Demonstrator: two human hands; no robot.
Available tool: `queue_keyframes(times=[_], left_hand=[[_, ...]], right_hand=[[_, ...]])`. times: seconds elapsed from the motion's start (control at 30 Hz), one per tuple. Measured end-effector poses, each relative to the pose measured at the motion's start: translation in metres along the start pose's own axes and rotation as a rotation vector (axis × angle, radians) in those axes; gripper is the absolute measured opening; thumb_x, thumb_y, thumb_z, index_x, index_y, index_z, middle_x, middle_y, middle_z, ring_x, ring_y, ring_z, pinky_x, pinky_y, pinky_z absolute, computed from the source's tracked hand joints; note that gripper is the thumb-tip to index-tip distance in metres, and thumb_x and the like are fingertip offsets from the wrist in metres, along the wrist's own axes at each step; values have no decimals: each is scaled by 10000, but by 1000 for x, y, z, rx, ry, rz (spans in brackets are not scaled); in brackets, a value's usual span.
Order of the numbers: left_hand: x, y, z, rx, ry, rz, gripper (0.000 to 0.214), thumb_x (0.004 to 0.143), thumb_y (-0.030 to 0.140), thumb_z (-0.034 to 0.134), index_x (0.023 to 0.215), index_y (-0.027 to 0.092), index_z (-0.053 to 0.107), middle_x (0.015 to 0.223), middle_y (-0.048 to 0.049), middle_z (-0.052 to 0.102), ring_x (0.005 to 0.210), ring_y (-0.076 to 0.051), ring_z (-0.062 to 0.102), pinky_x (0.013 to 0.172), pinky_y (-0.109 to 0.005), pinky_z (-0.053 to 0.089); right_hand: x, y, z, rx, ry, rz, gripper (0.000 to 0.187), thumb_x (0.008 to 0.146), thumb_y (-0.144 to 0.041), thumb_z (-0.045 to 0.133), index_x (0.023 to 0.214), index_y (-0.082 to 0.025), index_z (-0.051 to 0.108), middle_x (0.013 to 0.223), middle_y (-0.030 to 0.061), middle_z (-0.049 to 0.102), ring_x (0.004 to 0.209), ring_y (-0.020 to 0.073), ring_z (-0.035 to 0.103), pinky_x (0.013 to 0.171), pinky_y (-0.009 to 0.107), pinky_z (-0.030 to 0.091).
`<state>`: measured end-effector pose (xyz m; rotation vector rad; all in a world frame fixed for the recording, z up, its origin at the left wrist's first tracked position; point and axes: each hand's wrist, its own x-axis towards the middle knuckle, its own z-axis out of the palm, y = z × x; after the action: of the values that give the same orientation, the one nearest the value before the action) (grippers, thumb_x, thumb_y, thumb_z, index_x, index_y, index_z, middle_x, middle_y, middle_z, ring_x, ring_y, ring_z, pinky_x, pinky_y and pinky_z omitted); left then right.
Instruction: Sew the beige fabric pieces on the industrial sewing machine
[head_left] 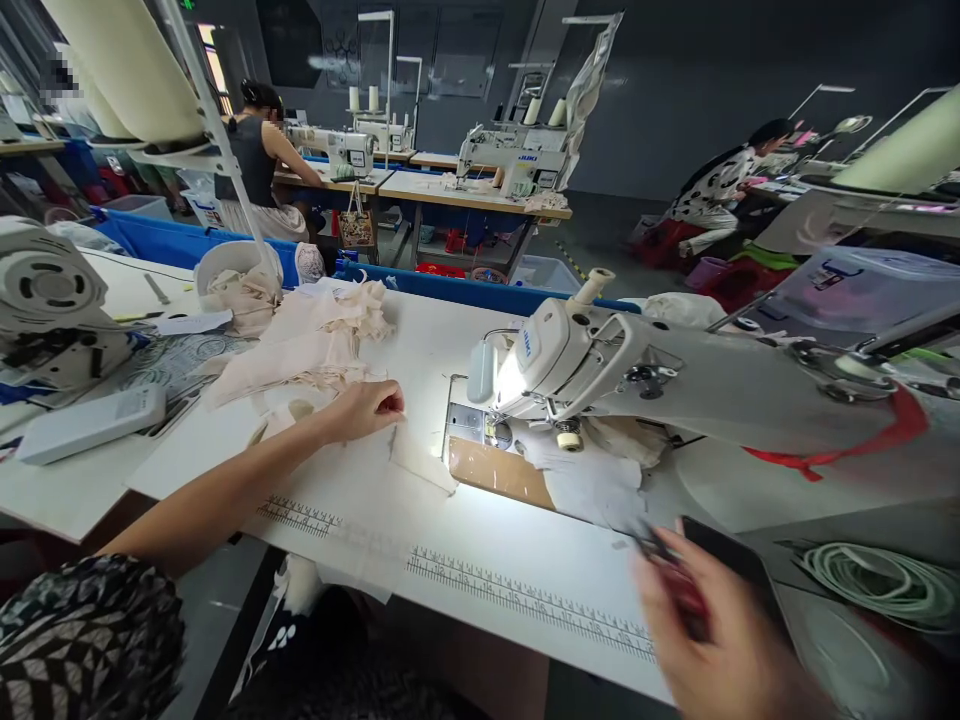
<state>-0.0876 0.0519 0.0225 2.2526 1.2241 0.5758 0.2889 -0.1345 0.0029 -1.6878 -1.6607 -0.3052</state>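
Observation:
My left hand is closed in a pinch on the upper edge of a thin cream fabric piece. The sheer cloth lies on the white sewing table and seems to hang over its front edge. At the lower right, my right hand is closed around red-handled thread snips, their dark tips pointing toward the table; motion blurs both. A JUKI sewing machine stands between my hands with its lamp lit. Its needle area is left of a pale cloth lying under the arm.
Piled cream fabric pieces lie behind my left hand, near a cloth-filled white tub. A printed ruler scale runs along the table's front edge. A dark phone-like slab and coiled pale tubing are at right. Other people sit at machines beyond.

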Motion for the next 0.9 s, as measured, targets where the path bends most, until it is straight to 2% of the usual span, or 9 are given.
queue_keyframes(times=[0.1, 0.17, 0.27, 0.4, 0.6, 0.7, 0.8, 0.9], left_hand=[[-1, -1, 3, -2, 17, 50, 144, 873, 280, 555, 962, 197, 631, 834, -22, 695, 752, -179, 641, 705, -274, 511], [-1, -2, 5, 7, 33, 70, 198, 868, 228, 531, 1029, 193, 641, 833, -16, 686, 768, -177, 652, 727, -275, 521], [-2, -3, 5, 42, 45, 87, 251, 853, 185, 533, 1076, 193, 647, 853, -15, 687, 783, -178, 662, 738, -274, 532], [-3, -3, 2, 73, 48, 117, 263, 869, 177, 525, 1100, 185, 651, 891, -28, 694, 794, -180, 663, 761, -282, 541], [-4, -1, 4, 67, 4, 139, 261, 894, 181, 540, 1136, 185, 637, 875, -18, 673, 799, -183, 655, 773, -283, 532], [-5, 2, 6, 44, -20, 155, 267, 897, 167, 547, 1150, 187, 628, 899, -21, 673, 807, -177, 646, 778, -278, 523], [-6, 3, 7, 40, -31, 161, 268, 897, 166, 553, 1154, 185, 626, 901, -20, 670, 804, -175, 641, 772, -278, 514], [-6, 0, 7, 66, -3, 120, 269, 892, 154, 539, 1143, 170, 636, 853, -17, 660, 782, -181, 639, 750, -278, 502]], right_hand=[[27, -68, 50, 16, -71, -175, 288, 1018, -391, 476, 1129, -239, 693, 912, 77, 779, 606, 205, 685, 495, 303, 458], [47, -105, 77, 27, -125, -312, 258, 1020, -303, 457, 1070, -211, 693, 884, 80, 757, 639, 194, 680, 527, 287, 454], [70, -135, 106, -90, -275, -411, 212, 987, -203, 477, 933, -194, 682, 808, 75, 704, 592, 177, 609, 490, 282, 352], [79, -143, 125, -210, -367, -463, 198, 959, -147, 498, 827, -202, 635, 764, 66, 656, 554, 171, 524, 481, 308, 256], [73, -147, 131, -249, -281, -542, 204, 991, -141, 492, 832, -203, 602, 735, 40, 624, 575, 152, 522, 506, 299, 249], [72, -148, 134, -253, -279, -562, 233, 984, -107, 483, 811, -201, 608, 697, 23, 615, 557, 139, 500, 508, 298, 233], [71, -150, 132, -241, -275, -573, 251, 970, -88, 488, 787, -199, 618, 678, 20, 617, 547, 135, 501, 509, 295, 236], [63, -149, 118, -206, -251, -556, 251, 976, -109, 493, 783, -196, 628, 680, 21, 623, 531, 132, 503, 504, 293, 249]])
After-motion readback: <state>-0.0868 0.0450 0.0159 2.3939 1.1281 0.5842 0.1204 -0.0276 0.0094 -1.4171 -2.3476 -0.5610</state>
